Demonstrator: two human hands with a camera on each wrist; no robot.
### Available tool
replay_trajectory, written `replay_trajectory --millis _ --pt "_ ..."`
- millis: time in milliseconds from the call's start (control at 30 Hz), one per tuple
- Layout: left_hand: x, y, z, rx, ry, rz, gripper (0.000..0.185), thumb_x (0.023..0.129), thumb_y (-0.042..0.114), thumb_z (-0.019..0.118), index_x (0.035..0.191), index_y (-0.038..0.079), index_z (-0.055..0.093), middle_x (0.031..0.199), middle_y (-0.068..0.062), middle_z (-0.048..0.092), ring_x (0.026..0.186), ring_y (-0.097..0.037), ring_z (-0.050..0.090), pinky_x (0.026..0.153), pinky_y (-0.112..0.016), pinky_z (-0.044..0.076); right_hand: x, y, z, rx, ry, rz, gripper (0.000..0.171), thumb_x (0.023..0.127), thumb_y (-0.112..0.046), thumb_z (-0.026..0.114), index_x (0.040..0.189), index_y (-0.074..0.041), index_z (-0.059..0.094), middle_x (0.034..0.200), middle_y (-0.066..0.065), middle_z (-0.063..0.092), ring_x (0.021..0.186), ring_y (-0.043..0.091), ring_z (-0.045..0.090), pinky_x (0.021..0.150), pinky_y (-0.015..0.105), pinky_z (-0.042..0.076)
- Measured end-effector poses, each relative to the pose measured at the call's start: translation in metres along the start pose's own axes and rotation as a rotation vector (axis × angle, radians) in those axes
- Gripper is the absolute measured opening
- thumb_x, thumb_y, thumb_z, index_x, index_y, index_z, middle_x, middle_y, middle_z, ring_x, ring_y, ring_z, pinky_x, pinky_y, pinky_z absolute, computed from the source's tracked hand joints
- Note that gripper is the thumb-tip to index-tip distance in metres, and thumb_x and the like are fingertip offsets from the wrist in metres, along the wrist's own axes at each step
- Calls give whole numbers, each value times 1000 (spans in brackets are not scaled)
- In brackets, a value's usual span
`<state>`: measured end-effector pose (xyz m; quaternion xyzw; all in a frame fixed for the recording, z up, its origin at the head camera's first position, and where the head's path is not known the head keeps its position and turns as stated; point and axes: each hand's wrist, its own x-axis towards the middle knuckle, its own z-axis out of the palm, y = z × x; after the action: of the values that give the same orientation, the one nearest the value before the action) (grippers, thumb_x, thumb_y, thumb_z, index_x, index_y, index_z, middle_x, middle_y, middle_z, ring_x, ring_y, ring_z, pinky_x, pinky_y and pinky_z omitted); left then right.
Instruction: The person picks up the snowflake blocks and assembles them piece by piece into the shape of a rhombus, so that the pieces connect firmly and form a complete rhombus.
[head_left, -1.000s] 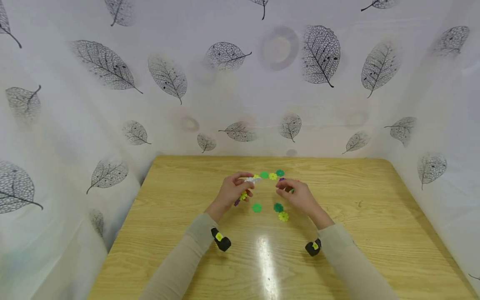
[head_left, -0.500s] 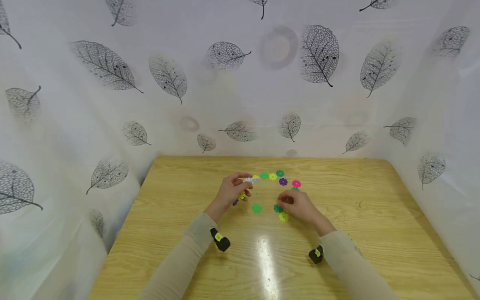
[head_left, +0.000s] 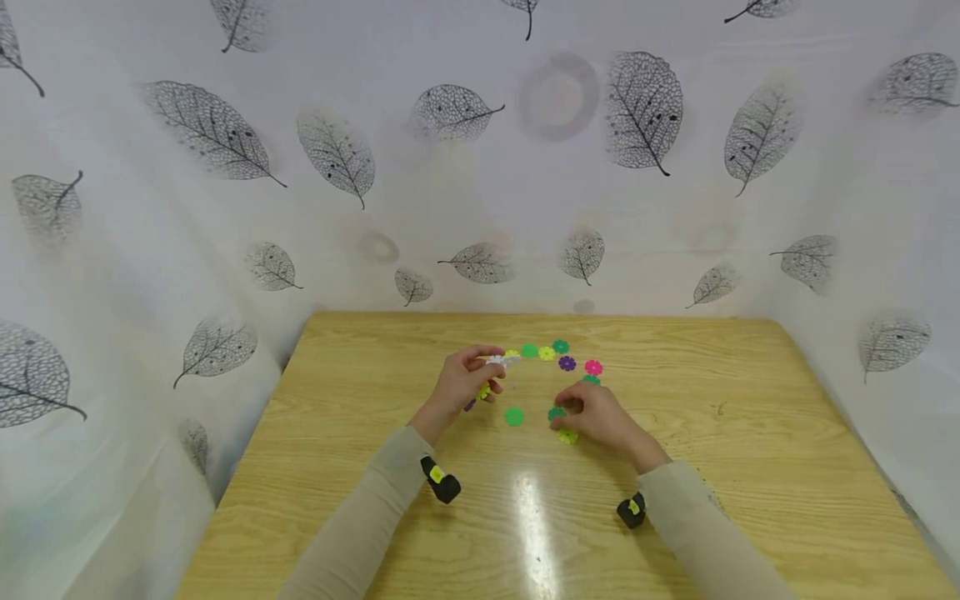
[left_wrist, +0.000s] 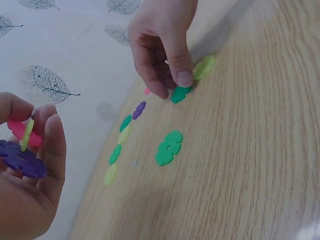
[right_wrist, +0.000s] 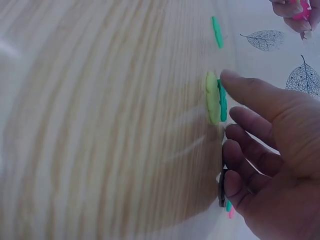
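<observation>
My left hand [head_left: 480, 375] is raised a little above the wooden table [head_left: 375, 467] and grips a small cluster of joined flower-shaped discs [left_wrist: 21, 150]: purple, pink, yellow-green and white. My right hand [head_left: 573, 410] is down on the table, thumb and forefinger [left_wrist: 182, 75] pinching a dark green disc [left_wrist: 179, 94] that lies flat. A yellow-green disc [left_wrist: 204, 67] lies right beside it, touching or overlapping it in the right wrist view. A light green disc [head_left: 513, 416] lies alone between the two hands.
Several loose discs lie in an arc beyond the hands: green [head_left: 529, 351], yellow [head_left: 547, 353], purple [head_left: 567, 363], pink [head_left: 593, 367]. Leaf-printed white sheets [head_left: 225, 208] wall in the table on three sides. Bare wood lies to either side and near me.
My right hand came back from the far arc of discs, toward me, and settled on the dark green disc. The purple and pink discs are uncovered. The left hand stayed put.
</observation>
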<state>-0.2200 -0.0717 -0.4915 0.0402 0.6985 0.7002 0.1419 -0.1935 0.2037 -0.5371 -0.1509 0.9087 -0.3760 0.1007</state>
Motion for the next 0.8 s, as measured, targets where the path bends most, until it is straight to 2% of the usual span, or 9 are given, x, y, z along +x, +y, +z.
replay_trajectory --millis 133,267,333,533,633,800 --pt "0 1 0 -8 3 -5 31 101 7 67 132 5 68 96 -17 75 65 -11 69 57 -23 60 2 0 0 -39 -4 -33 28 90 -24 86 110 -6 78 100 4 70 88 15 56 76 26 51" --pt "0 2 0 -21 7 -13 30 101 7 67 131 5 69 98 -21 75 64 -11 68 56 -23 60 3 -1 -1 -41 -19 -21 27 89 -24 86 108 -7 78 98 3 67 86 14 53 73 25 48" --pt "0 2 0 -27 7 -14 30 101 6 67 131 5 69 98 -22 75 63 -11 68 56 -23 60 3 -2 -1 -40 -30 -11 27 89 -25 86 107 -8 76 98 3 66 86 15 53 73 26 48" --pt "0 0 -1 -32 3 -8 30 101 5 67 131 4 69 87 -6 74 63 -10 68 56 -23 59 3 -7 -1 17 -35 41 22 92 -19 83 107 -8 73 96 0 69 87 15 59 76 27 53" --pt "-1 1 -1 -29 7 -8 30 101 6 66 130 5 70 85 -3 73 63 -10 68 55 -23 60 3 -8 -1 65 -27 81 19 94 -17 80 109 -7 73 95 1 69 88 15 61 77 28 55" --pt "-1 0 -1 -21 16 -5 29 101 7 67 130 6 71 94 -17 75 63 -10 68 55 -23 60 4 -8 0 81 -15 93 16 98 -17 75 110 -7 76 97 1 73 90 16 64 80 32 58"
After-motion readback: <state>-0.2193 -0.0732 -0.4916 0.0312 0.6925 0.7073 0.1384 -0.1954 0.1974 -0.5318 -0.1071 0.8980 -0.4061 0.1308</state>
